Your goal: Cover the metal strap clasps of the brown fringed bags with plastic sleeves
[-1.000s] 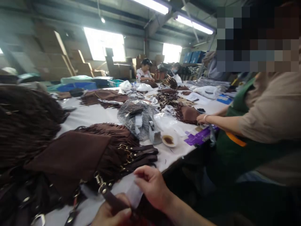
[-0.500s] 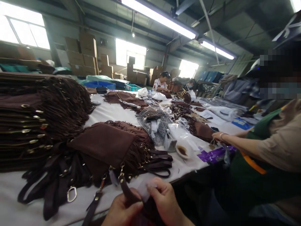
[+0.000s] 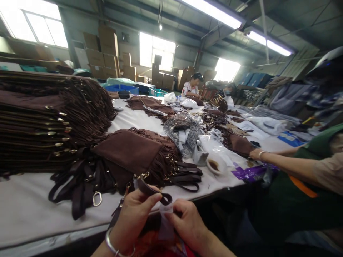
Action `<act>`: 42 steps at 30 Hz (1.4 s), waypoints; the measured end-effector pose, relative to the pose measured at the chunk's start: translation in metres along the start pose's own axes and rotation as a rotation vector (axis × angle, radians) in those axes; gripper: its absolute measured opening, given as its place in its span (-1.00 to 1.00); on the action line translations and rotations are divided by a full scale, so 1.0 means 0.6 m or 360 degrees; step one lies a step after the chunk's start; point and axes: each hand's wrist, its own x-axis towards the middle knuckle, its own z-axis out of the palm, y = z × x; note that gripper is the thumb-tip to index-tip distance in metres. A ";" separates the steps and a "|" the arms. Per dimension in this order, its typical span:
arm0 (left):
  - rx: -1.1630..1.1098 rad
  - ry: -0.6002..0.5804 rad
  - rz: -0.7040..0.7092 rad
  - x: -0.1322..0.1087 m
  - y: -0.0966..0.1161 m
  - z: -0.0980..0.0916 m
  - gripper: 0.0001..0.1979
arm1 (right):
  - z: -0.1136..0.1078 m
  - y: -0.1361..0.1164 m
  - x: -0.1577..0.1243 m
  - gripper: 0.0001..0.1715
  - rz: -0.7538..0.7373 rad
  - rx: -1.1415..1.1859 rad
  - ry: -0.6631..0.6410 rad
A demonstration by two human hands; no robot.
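My left hand (image 3: 135, 210) is closed around a dark brown strap (image 3: 147, 188), whose end curls into a loop in front of the thumb. Gold hardware joins the strap to a fringed brown bag (image 3: 128, 150) lying on the table. My right hand (image 3: 189, 220) pinches a thin, translucent white sheet (image 3: 165, 223), which hangs down between both hands just below the strap loop. Whether the sheet touches the strap is unclear. More dark straps with a gold oval ring (image 3: 97, 199) spread out left of my left hand.
A tall stack of fringed bags (image 3: 32, 132) fills the left of the table. Grey bubble wrap (image 3: 182, 130), a small bowl with brown liquid (image 3: 213, 165) and purple plastic (image 3: 246, 173) lie to the right. A co-worker's arm (image 3: 289, 162) reaches in from the right.
My left hand has risen with the strap, and its loop end now shows. The white sheet has gone from above my fingers to hanging below them. The view has shifted.
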 end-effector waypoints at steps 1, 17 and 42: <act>0.0041 -0.0022 0.0012 -0.003 -0.006 0.003 -0.77 | -0.001 0.002 -0.001 -0.79 0.0011 0.0024 -0.0005; 0.0626 -0.0187 0.0203 -0.023 -0.016 0.000 -0.90 | -0.005 0.013 -0.010 -0.83 -0.0114 0.0267 -0.0082; -0.0903 0.0095 -0.0620 0.057 -0.022 0.022 -0.75 | -0.002 0.016 0.013 -0.57 0.0049 0.0210 -0.0050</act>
